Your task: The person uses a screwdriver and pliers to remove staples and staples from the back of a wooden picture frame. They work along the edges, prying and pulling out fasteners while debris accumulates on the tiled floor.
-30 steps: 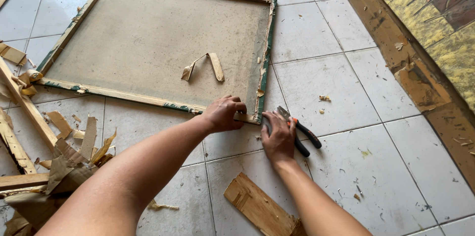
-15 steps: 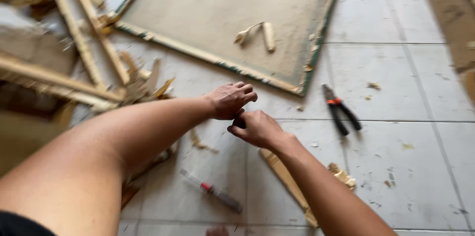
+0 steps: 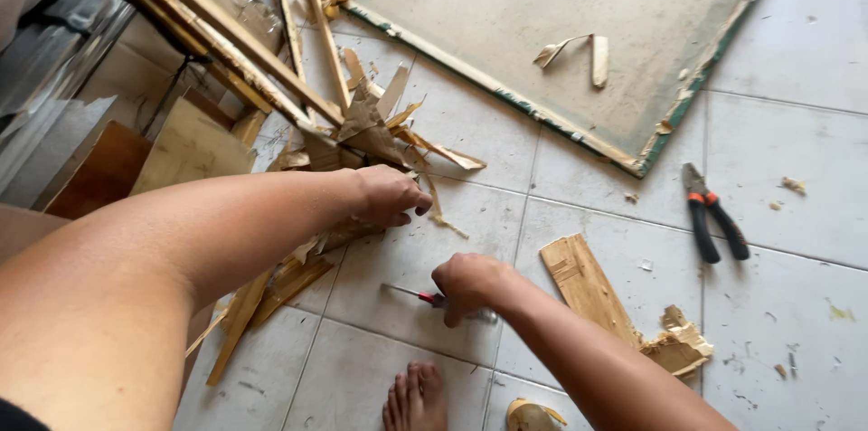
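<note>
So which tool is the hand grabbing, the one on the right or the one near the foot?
The screwdriver near the foot: the right hand covers its handle. The pliers lie untouched by the frame.

Open floor: we see bare tiles [image 3: 796, 151] at three o'clock, past the pliers [image 3: 712, 214].
Blocked at ten o'clock: our wood scrap pile [image 3: 362, 132] crowds the left hand [image 3: 387, 196].
Near the right hand [image 3: 466, 286]: a plank [image 3: 588, 286] just right, our foot [image 3: 416, 399] at six o'clock.
Twelve o'clock: the frame [image 3: 561, 24] lies flat.
</note>
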